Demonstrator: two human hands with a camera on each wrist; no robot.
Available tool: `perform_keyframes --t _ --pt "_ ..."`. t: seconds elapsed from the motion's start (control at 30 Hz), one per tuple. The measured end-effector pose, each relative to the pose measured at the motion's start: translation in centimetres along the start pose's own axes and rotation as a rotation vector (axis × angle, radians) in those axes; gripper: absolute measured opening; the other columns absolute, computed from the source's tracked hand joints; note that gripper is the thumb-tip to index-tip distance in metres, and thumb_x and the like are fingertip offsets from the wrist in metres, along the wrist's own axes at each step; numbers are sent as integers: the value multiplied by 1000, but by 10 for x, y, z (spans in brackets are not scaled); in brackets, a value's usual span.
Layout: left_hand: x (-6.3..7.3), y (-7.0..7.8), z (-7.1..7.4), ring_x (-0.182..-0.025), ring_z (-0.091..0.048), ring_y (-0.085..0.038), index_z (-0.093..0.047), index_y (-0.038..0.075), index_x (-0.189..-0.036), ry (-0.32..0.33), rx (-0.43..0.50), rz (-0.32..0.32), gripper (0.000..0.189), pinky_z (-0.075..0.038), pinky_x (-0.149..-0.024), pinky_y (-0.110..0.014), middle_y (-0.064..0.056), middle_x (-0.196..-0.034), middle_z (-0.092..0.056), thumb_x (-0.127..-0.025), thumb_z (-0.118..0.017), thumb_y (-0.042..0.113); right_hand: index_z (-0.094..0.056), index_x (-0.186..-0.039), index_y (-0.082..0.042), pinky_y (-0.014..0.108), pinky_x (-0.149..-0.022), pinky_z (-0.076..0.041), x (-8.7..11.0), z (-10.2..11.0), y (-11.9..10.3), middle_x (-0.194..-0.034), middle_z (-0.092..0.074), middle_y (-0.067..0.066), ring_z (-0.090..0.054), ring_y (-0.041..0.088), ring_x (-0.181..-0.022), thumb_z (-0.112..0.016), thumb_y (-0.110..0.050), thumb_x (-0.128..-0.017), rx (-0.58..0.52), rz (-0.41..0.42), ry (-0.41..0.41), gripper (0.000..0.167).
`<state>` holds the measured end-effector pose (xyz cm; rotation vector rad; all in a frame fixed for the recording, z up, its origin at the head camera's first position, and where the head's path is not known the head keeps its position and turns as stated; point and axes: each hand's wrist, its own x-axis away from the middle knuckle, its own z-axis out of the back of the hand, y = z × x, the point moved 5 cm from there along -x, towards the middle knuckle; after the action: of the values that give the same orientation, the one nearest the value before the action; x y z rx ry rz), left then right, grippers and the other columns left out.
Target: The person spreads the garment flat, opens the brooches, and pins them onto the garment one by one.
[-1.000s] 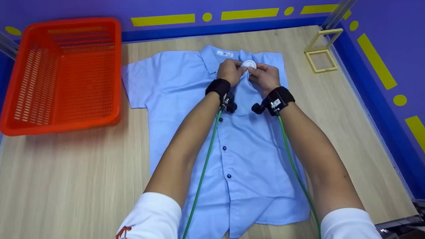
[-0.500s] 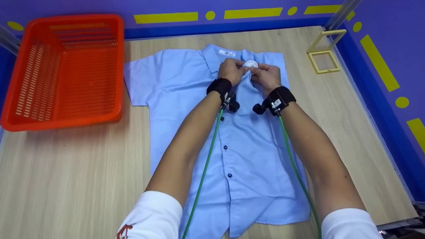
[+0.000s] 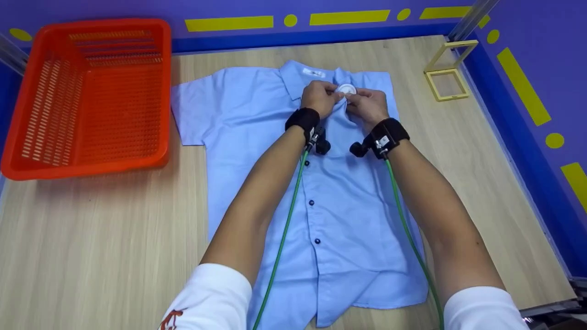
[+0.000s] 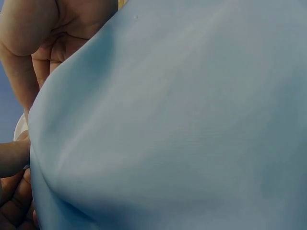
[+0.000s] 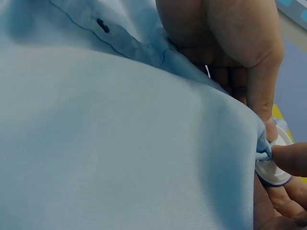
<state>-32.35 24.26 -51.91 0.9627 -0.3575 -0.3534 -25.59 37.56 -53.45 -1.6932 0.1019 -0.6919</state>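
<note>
A blue short-sleeved shirt point(image 3: 348, 192) lies spread on the table, front up, with dark buttons down its placket. At its chest, below the collar, my left hand point(image 3: 318, 98) and right hand point(image 3: 370, 106) meet at a round white badge point(image 3: 347, 88). The fingertips of both hands pinch the badge from either side. In the right wrist view the badge point(image 5: 284, 138) has a dark rim and a fold of shirt cloth point(image 5: 261, 146) bunches against it beside the thumbs. Raised cloth fills most of the left wrist view, leaving only a white sliver of the badge point(image 4: 20, 127).
An orange-red plastic basket point(image 3: 160, 158) stands at the left. At the back right is a small yellow hinged frame point(image 3: 447, 97), its lid up. Purple-blue walls point(image 3: 348, 34) border the wooden table point(image 3: 137, 243). Green cables point(image 3: 283, 240) run from both wrist cameras.
Both hands stay on the badge with hardly any movement. The whole head view has shifted slightly; the shirt lies as before.
</note>
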Motion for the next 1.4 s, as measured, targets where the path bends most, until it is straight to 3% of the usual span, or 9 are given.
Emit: perform_keyframes --t 0.3,0.5,0.63,0.83,1.07,1.17,1.4 --pt "1 -2 -2 -103 -64 -12 -72 10 -125 -3 2 2 31 -45 -85 -19 -2 -114 -72 -98 -68 26 -65 -122 11 25 -72 -54 0 0 2 -88 -72 8 -70 16 -81 -65 -1 -95 -5 -38 -23 29" --pt "1 -2 -2 -104 -64 -12 -72 10 -125 -7 23 -4 31 -45 -85 -19 -2 -115 -72 -99 -67 25 -69 -107 4 24 -60 -49 1 -1 4 -82 -71 6 -66 13 -70 -63 -3 -98 -8 -54 -51 13" --pt "2 -3 -2 -104 -63 -12 -71 10 -126 -10 33 0 32 -46 -85 -20 -2 -116 -71 -99 -67 26 -69 -101 2 22 -59 -49 1 -1 5 -80 -69 5 -63 12 -67 -61 -4 -99 -6 -50 -75 10" --pt "2 -3 -2 -105 -63 -12 -70 10 -128 -13 36 -7 33 -46 -86 -20 -2 -117 -71 -99 -66 26 -69 -104 2 23 -61 -50 2 0 6 -83 -68 6 -63 12 -66 -62 -5 -99 -28 -46 -86 12" --pt "2 -2 -3 -105 -64 -12 -69 11 -130 1 -27 -45 34 -45 -87 -19 -2 -120 -72 -99 -66 26 -64 -109 3 26 -71 -54 2 -1 5 -95 -69 9 -68 15 -79 -62 -4 -98 -54 -57 -74 13" --pt "2 -2 -1 -103 -64 -12 -68 11 -131 1 -45 -57 34 -45 -86 -20 -3 -116 -72 -100 -65 24 -61 -108 2 29 -73 -55 2 -1 5 -93 -68 10 -68 17 -77 -63 -5 -98 -69 -69 -68 12" --pt "3 -2 13 -111 -63 -14 -64 11 -137 -15 -164 -78 37 -45 -94 -22 -4 -121 -70 -101 -61 19 -60 -114 1 33 -85 -57 1 6 2 -89 -69 9 -70 19 -81 -54 -22 -105 -46 -67 -68 26"
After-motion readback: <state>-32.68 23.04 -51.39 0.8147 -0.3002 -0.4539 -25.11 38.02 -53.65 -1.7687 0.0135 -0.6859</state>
